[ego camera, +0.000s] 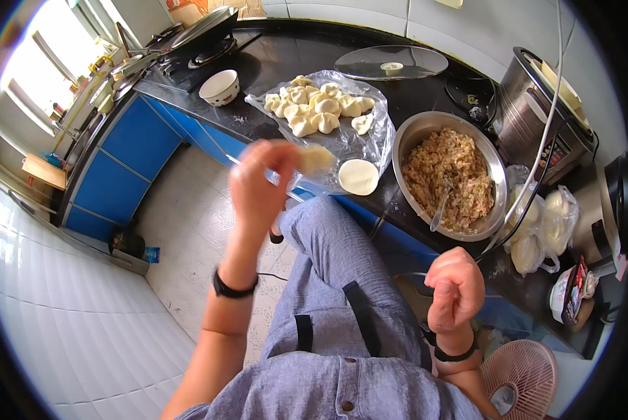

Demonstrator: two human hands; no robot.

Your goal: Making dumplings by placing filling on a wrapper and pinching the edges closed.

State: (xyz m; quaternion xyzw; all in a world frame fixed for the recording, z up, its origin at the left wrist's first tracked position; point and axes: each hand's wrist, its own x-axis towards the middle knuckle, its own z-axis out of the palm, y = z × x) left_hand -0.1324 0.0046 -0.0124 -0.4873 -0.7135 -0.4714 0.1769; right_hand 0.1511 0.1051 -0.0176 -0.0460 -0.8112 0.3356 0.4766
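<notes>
My left hand (267, 178) is raised near the counter's front edge, its fingers pinching a blurred, pale round dough wrapper (315, 159). Another round dough wrapper (358, 177) lies flat on the near edge of a clear plastic sheet (381, 118). Behind it, several folded dumplings (327, 106) sit bunched on the sheet. To the right stands a steel bowl (398, 152) of minced filling (445, 168), with a metal spoon (440, 210) stuck in it. My right hand (456, 289) is curled in front of the bowl, off the counter; whether anything is inside its fingers is hidden.
A glass lid (361, 62) lies at the back, a small white bowl (219, 88) at the left. An electric cooker (529, 110), bagged pale items (555, 220) and hanging cables (547, 131) are at the right. A pink fan (524, 373) stands below, near my right arm.
</notes>
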